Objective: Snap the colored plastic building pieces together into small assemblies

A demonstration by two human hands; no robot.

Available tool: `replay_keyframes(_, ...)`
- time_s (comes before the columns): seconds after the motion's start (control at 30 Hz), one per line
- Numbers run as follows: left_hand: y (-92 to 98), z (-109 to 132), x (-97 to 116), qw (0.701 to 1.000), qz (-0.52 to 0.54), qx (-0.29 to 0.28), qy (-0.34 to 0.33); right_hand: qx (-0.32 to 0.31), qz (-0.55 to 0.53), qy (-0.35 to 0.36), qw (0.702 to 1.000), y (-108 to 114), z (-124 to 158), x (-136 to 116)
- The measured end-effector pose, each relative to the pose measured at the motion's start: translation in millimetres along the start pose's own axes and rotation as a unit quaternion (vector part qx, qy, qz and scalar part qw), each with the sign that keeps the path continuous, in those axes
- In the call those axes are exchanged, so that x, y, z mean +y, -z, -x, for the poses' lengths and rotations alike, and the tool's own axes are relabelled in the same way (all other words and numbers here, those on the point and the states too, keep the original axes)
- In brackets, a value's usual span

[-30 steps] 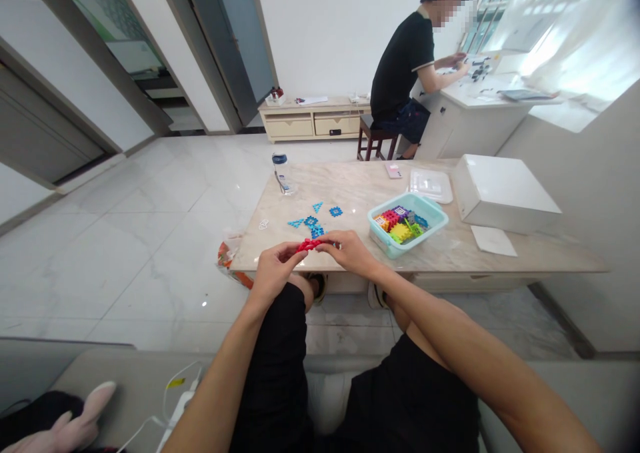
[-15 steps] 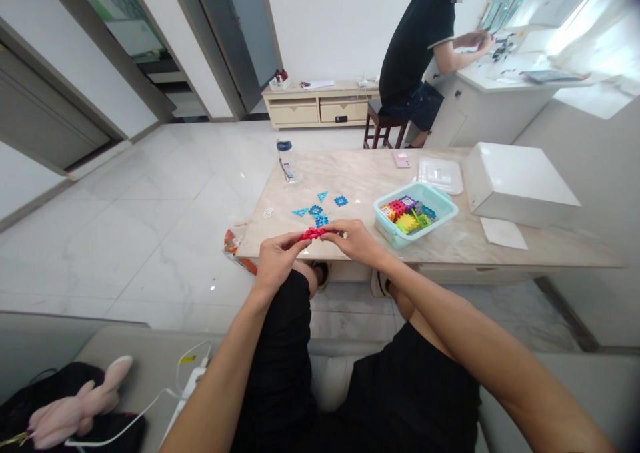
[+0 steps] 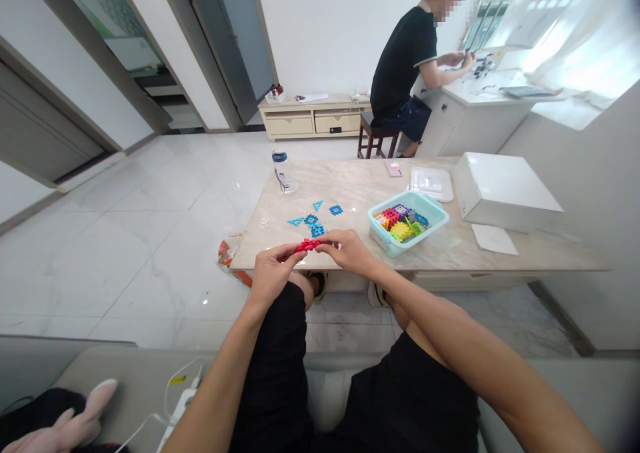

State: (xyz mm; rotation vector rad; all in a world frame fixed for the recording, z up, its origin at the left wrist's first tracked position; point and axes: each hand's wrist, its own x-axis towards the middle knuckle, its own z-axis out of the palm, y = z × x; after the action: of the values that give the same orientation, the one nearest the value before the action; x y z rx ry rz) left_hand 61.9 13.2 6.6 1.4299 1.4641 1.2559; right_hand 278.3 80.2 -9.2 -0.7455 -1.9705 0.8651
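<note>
Between my two hands is a red plastic building piece [image 3: 307,245], held just above the table's near edge. My left hand [image 3: 273,271] pinches its left end with thumb and fingers. At the right end, my right hand [image 3: 349,253] grips it the same way; fingers cover part of the piece, so its full shape is hidden. Just beyond lie blue square building pieces [image 3: 336,210] and light blue triangular pieces [image 3: 318,206], flat on the marble-patterned table [image 3: 270,240]. To the right stands a light green tub [image 3: 395,248] holding several coloured building pieces [image 3: 401,230].
A water bottle [image 3: 283,173] stands at the table's far left. Behind the tub are a clear lid [image 3: 433,183], a pink box-like item [image 3: 394,168] and a white box [image 3: 507,186]. A white paper [image 3: 494,239] lies nearer. Another person [image 3: 403,60] sits at a counter beyond.
The view has tilted up slightly and shifted, so the scene sits lower and a little left. Both hands keep their hold on the red piece, with little visible movement.
</note>
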Motion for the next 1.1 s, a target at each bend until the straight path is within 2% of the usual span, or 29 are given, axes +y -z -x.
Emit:
replay_keyframes(0.23,-1.8,-6.6,0.2,0.995,-0.09,-0.033,-0.03,-0.022,0.044,-0.006,0.999,-4.5,1.8,9.1)
replay_keyframes(0.53,-3.4,0.4,12.3,0.996,-0.082,0.001,-0.036,-0.078,0.129,0.037,0.988,-2.1,2.9,2.2)
replay_keyframes(1.1,0.1,1.6,3.4,0.999,-0.032,-0.016,-0.026,-0.104,0.103,0.033,0.989,-3.3,3.0,-1.0)
